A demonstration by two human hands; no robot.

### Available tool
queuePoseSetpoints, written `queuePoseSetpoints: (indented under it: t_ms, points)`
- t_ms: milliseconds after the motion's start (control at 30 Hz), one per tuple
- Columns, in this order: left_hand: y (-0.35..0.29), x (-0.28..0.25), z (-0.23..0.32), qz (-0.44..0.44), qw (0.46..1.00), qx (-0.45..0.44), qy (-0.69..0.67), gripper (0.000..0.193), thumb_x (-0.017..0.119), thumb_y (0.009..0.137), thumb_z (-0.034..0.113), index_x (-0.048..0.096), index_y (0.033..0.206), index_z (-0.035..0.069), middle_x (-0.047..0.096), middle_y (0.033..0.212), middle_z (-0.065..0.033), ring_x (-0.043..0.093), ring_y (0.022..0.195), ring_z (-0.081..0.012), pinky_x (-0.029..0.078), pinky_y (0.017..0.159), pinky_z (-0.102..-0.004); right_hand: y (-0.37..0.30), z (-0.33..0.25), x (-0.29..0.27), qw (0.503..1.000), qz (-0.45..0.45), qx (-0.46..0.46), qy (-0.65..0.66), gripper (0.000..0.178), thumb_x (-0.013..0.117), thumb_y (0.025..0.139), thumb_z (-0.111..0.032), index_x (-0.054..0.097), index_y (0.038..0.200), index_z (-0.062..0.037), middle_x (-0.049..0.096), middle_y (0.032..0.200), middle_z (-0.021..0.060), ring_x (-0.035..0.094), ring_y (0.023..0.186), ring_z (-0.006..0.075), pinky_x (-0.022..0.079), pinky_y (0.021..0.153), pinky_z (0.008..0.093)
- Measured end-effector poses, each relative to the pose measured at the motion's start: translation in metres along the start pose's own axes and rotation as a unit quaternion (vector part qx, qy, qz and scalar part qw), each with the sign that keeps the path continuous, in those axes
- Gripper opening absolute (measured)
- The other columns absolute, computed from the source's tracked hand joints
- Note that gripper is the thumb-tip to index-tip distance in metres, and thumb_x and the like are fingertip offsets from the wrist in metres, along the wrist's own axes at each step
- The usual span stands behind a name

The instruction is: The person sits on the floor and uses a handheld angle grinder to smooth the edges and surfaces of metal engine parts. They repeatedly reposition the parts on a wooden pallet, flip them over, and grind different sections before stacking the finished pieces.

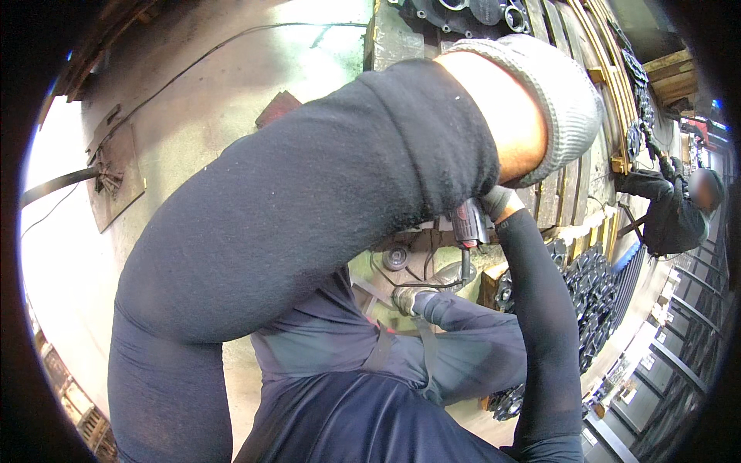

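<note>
My left arm in a black sleeve crosses the view, and my left hand (557, 96) in a grey knitted glove is over a wooden pallet (571, 166). The fingers of that hand are turned away and hidden, so what they touch does not show. Below it, my right hand (500, 202), also gloved, is closed around a corded power tool (467, 224) with a dark and red body. The front end of the tool is hidden behind my left arm. Its black cord (465, 266) hangs from the rear end toward the floor.
Black metal castings (471, 15) lie at the pallet's far end. More dark metal parts (590, 301) are heaped at the right. A small round grey object (396, 257) sits near my shoe (405, 299). Another person (671, 208) in dark clothes works at the far right.
</note>
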State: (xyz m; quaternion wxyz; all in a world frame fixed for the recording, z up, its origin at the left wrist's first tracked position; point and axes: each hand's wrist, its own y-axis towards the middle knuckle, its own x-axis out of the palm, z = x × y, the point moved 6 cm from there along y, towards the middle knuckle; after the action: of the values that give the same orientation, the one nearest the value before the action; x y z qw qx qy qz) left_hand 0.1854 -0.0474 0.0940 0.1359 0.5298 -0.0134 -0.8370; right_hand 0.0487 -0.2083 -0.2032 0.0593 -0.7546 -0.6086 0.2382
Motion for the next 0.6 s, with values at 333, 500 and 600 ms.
queuePoseSetpoints:
  t_ms: [333,500,600]
  points:
    - [0.019,0.029,-0.022,0.006,1.000,0.020,0.023,0.026,0.071,0.098,0.010,0.084,0.117,-0.002,0.082,0.114,-0.0245,0.082,0.104,-0.0388,0.066,0.094,-0.0452,-0.026,-0.086,0.032,0.960,-0.129,0.135,-0.210,0.056,0.089,0.092,-0.036,0.076,0.130,0.0036,0.081,0.115,0.0178,0.077,0.100,0.0212,0.060,0.092,0.0370]
    - [0.013,0.020,-0.019,0.069,0.996,0.046,0.037,0.024,0.070,0.099,0.013,0.084,0.115,0.002,0.082,0.109,-0.0221,0.082,0.102,-0.0385,0.065,0.092,-0.0459,-0.063,-0.066,0.004,0.960,-0.073,0.117,-0.246,0.075,0.093,0.080,-0.048,0.074,0.133,0.0006,0.080,0.120,0.0259,0.079,0.113,0.0373,0.060,0.099,0.0447]
    - [0.019,0.022,-0.021,0.041,0.999,-0.014,-0.010,0.029,0.065,0.100,0.011,0.084,0.121,0.000,0.082,0.119,-0.0237,0.081,0.109,-0.0395,0.064,0.097,-0.0475,-0.064,-0.091,-0.005,0.932,-0.024,0.107,-0.345,0.078,0.092,0.080,-0.048,0.071,0.138,0.0004,0.080,0.122,0.0281,0.078,0.117,0.0407,0.059,0.103,0.0471]
